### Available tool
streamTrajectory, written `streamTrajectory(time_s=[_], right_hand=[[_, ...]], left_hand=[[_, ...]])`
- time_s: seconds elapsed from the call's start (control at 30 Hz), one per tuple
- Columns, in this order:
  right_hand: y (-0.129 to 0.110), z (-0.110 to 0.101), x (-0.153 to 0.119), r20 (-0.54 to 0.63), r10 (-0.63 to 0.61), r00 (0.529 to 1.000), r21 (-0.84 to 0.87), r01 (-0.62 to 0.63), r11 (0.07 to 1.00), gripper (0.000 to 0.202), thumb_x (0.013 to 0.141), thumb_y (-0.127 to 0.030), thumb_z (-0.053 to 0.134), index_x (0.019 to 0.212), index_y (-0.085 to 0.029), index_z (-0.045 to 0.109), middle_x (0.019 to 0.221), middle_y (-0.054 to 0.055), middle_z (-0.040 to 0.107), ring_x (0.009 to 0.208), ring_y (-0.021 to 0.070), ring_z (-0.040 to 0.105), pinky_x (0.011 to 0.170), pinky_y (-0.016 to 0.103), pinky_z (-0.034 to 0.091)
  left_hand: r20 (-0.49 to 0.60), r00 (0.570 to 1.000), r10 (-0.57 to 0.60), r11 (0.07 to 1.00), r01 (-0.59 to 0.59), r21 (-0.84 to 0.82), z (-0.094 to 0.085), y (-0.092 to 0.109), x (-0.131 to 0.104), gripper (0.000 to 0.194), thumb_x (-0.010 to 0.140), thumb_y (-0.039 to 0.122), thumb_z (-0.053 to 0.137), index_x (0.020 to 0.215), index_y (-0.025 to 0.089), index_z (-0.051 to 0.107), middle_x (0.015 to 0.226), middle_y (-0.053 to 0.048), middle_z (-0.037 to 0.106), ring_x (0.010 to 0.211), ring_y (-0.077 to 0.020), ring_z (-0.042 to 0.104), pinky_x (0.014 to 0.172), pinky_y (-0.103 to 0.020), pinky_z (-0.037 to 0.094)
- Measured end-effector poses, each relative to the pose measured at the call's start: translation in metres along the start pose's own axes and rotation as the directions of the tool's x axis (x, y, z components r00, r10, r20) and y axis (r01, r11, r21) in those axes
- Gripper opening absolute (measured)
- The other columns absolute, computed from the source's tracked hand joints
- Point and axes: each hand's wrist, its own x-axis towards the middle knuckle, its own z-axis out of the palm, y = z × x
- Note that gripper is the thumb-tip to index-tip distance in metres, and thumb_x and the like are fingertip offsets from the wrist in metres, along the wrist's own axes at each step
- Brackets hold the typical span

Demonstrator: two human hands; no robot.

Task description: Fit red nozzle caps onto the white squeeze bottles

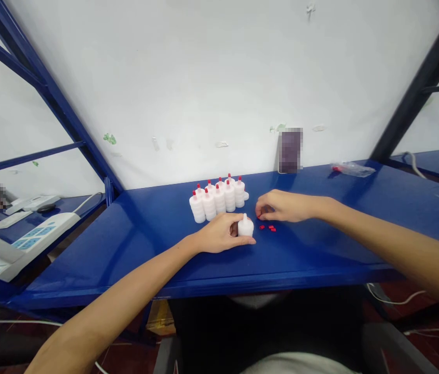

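My left hand (221, 232) is wrapped round a small white squeeze bottle (245, 228), which stands upright with a bare pointed nozzle. Just to the right, my right hand (277, 205) is closed in a pinch low over the table, and a bit of a red cap (258, 217) shows at the fingertips. Several loose red caps (272, 228) lie on the table below that hand. Behind my left hand, several white bottles with red tips (219, 197) stand close together in rows.
The blue table (145, 223) meets a white wall. A dark pixelated panel (291, 150) leans there, and a clear plastic bag (354, 169) with something red lies at the back right. At left, a white power strip (43, 239) sits beyond a blue frame (67, 111).
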Motion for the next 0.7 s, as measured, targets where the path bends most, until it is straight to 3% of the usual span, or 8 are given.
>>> streamTrajectory(time_s=[0.1, 0.23, 0.37, 0.7], right_hand=[[-0.013, 0.000, 0.001, -0.149, 0.022, 0.989, 0.130, -0.002, 0.992, 0.009, 0.080, -0.020, 0.059, 0.083, -0.015, 0.066, 0.075, 0.002, 0.069, 0.066, 0.0143, 0.061, 0.065, 0.027, 0.048], [-0.036, -0.001, 0.000, -0.294, 0.038, 0.955, 0.391, 0.084, 0.916, 0.010, 0.076, -0.024, 0.064, 0.083, -0.017, 0.064, 0.078, 0.002, 0.070, 0.071, 0.0149, 0.064, 0.071, 0.029, 0.053], [-0.048, -0.001, -0.001, -0.308, 0.031, 0.951, 0.508, 0.137, 0.851, 0.014, 0.079, -0.028, 0.065, 0.088, -0.018, 0.061, 0.079, 0.002, 0.069, 0.072, 0.0154, 0.064, 0.073, 0.031, 0.053], [-0.046, 0.012, -0.003, -0.267, -0.024, 0.963, 0.447, 0.146, 0.883, 0.015, 0.094, -0.034, 0.051, 0.095, -0.019, 0.053, 0.080, 0.001, 0.059, 0.066, 0.0132, 0.052, 0.060, 0.026, 0.043]], left_hand=[[-0.004, 1.000, 0.012, 1.000, -0.012, 0.008, 0.000, 0.001, 0.000, 0.045, 0.081, 0.054, 0.071, 0.099, 0.013, 0.066, 0.067, 0.005, 0.050, 0.061, -0.0096, 0.044, 0.056, -0.024, 0.035], [-0.009, 1.000, 0.023, 1.000, -0.023, -0.004, 0.000, 0.002, -0.001, 0.043, 0.080, 0.055, 0.071, 0.089, 0.013, 0.063, 0.065, 0.005, 0.048, 0.059, -0.0092, 0.043, 0.056, -0.024, 0.034], [-0.008, 1.000, 0.000, 1.000, 0.000, 0.003, 0.000, 0.001, -0.001, 0.046, 0.080, 0.057, 0.070, 0.094, 0.013, 0.064, 0.067, 0.004, 0.050, 0.060, -0.0103, 0.045, 0.056, -0.024, 0.035], [-0.011, 1.000, 0.008, 1.000, -0.008, 0.022, 0.001, -0.001, 0.000, 0.047, 0.078, 0.058, 0.072, 0.089, 0.013, 0.062, 0.065, 0.004, 0.049, 0.059, -0.0103, 0.046, 0.056, -0.025, 0.036]])
